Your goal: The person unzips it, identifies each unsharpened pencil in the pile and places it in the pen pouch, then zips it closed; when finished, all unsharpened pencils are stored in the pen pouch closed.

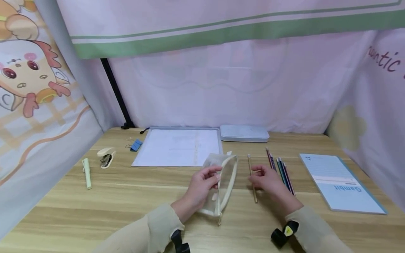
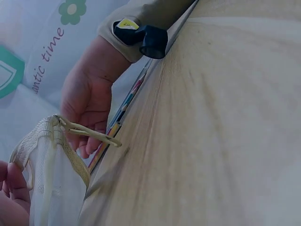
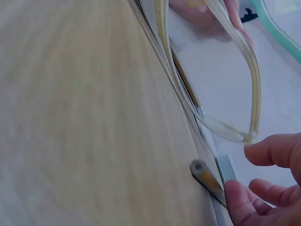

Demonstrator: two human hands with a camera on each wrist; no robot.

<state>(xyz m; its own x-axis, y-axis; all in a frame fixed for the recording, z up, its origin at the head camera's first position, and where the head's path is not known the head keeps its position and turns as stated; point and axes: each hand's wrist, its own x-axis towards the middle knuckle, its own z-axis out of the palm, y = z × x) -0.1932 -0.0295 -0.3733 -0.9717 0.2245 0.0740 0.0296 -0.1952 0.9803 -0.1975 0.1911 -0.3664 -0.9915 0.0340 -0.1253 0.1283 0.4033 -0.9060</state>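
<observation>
Hands (image 1: 202, 186) hold mesh pouch (image 1: 223, 182) (translucent, cream-edged).

The pouch (image 1: 221, 182) in the left hand (image 1: 199, 191) is see-through mesh with cream edging. Under the right hand (image 1: 269, 182) lies a tan pencil (image 1: 252, 182); just right of that hand, pencils (image 1: 281, 172) in maroon, green and blue. Further right, a notebook (image 1: 341, 184) in pale blue with a teal edge. Beyond the hands, a white sheet (image 1: 178, 147) and a pale grey-blue tin (image 1: 244, 133). Far left of the left hand, a light green pen (image 1: 87, 173), a cream stapler (image 1: 105, 157) and a blue clip (image 1: 136, 144). The table (image 1: 126, 203) is light wood grain. Both sleeves (image 1: 152, 232) are beige.
</observation>
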